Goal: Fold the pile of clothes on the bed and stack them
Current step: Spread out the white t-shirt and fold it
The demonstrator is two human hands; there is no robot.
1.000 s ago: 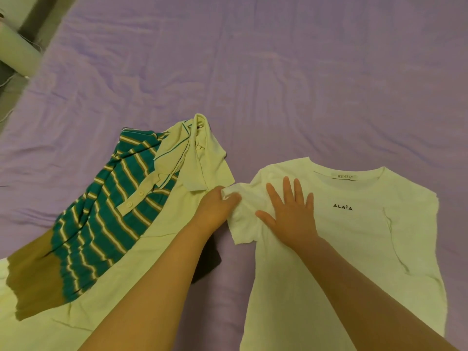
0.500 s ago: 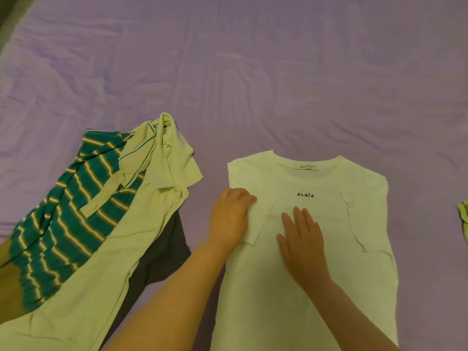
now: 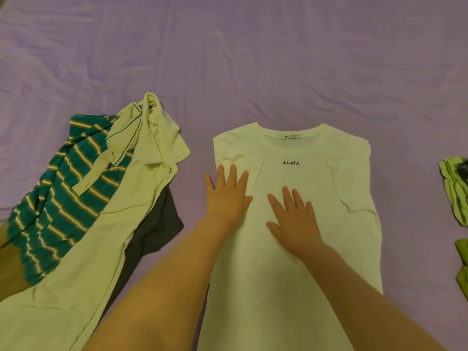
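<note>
White T-shirt [image 3: 291, 249] lies flat; left hand [image 3: 228, 196] and right hand [image 3: 295, 221] press it, each grip spread.

Bare bed [image 3: 253, 59] lies open beyond the white T-shirt [image 3: 291, 249]; the clothes pile [image 3: 88, 211] crowds its left, green garments [image 3: 455, 188] its right.

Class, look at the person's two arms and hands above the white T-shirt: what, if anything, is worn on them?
Nothing shows on either. The left hand and right hand are bare, with no gloves, rings or watch visible, and both forearms are uncovered to the bottom edge of the picture, no sleeve in sight.
</note>
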